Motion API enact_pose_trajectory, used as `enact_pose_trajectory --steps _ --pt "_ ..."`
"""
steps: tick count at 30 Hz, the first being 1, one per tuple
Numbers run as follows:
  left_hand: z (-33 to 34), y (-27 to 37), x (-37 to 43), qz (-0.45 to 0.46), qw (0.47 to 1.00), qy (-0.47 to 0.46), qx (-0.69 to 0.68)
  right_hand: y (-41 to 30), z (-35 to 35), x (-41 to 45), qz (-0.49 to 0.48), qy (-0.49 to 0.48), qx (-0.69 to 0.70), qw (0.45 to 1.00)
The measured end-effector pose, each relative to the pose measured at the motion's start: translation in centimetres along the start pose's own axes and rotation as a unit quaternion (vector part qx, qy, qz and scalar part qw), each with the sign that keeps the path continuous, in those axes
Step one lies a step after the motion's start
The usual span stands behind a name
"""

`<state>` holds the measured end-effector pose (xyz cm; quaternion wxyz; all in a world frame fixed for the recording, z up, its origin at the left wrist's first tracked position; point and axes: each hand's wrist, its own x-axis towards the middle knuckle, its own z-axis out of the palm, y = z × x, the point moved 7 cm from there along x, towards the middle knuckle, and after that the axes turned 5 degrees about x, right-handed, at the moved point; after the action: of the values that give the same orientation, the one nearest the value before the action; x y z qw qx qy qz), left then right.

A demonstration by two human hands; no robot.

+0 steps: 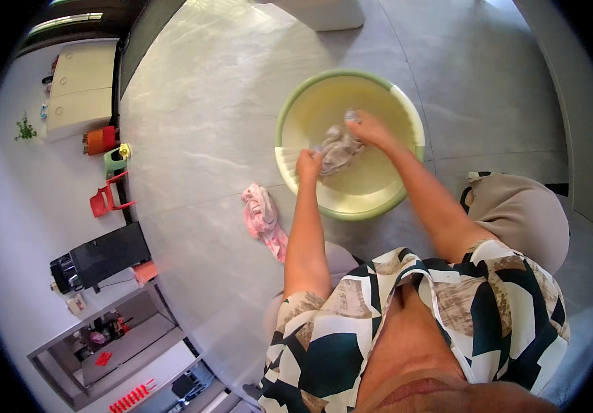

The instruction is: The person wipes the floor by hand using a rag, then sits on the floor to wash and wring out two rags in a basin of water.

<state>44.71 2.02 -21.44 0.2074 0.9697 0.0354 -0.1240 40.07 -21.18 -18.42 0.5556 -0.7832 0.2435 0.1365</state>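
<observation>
A round plastic basin (417, 121), pale yellow with a green and white rim, stands on the floor before me. What looks like shallow water covers its bottom. Over it, a wet greyish-beige cloth (340, 149) hangs bunched between my hands. My left hand (308, 165) grips one end near the basin's left side. Up and to the right, my right hand (366, 127) is closed on the other end, a bit of cloth showing above its fingers. A pink and white cloth (261, 211) lies crumpled on the floor to the left of the basin.
A pale container (327, 15) stands on the floor beyond the basin. Along the left wall are a white cabinet (82, 88), a green plastic chair (114, 164), a red chair (102, 200) and a black appliance (108, 255). My bent knee (523, 217) is right of the basin.
</observation>
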Motion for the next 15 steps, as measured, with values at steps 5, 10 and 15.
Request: enact_pose_trajectory --steps 5,10,15 --pt "-2.0 3.6 0.0 0.034 0.995 0.064 0.061 0.4 -4.7 -1.3 0.019 0.136 -0.081 0.987" --pt "5.7 8.1 -2.1 0.174 0.984 0.006 -0.045 6.3 1.7 -1.1 0.032 0.085 0.088 0.992" --pt "3.7 15.7 -8.1 0.186 0.930 -0.170 -0.268 9.5 2.9 -1.0 0.215 -0.102 0.610 0.756"
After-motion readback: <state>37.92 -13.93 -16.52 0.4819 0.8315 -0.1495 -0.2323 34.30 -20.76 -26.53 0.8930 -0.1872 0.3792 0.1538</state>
